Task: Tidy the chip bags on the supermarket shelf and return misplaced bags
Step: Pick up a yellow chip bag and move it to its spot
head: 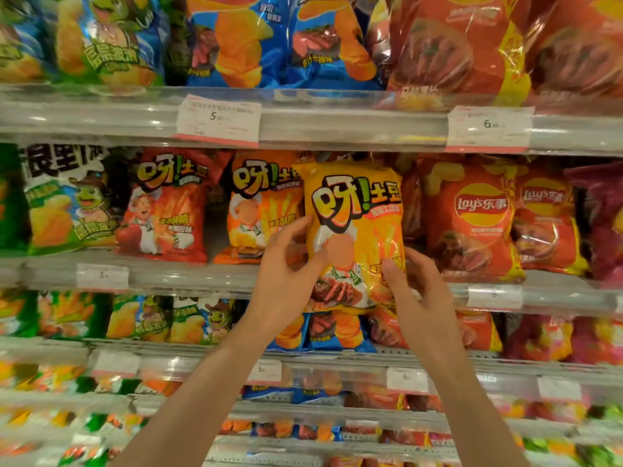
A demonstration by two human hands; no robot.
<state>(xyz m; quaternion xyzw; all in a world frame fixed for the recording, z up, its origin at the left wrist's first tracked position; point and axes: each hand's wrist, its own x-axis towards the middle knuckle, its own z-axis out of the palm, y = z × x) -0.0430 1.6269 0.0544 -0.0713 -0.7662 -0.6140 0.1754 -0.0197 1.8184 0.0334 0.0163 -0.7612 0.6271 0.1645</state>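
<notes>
Two hands hold one yellow chip bag [354, 237] upright in front of the middle shelf [188, 279]: the left hand [286, 278] pinches its lower left edge, fingers curled onto the front and thumb low, while the right hand [418, 284] grips the lower right corner, thumb on the front panel and fingers wrapped behind. Both forearms rise from below and converge on the bag, wrists bent slightly back. The bag hangs just ahead of the shelf lip, overlapping an orange bag [263, 203] of the same brand on its left and standing beside the red Lay's bag [472, 224] on its right. The likely risk is that, held only by its bottom corners, the puffy bag tips forward or slides out of the fingers as it is pushed in. It could also catch the neighbouring bags and knock them askew, or nudge the one behind further back. Whether a free slot waits behind it is hidden by the bag itself. A price label [219, 119] sits on the rail above.
</notes>
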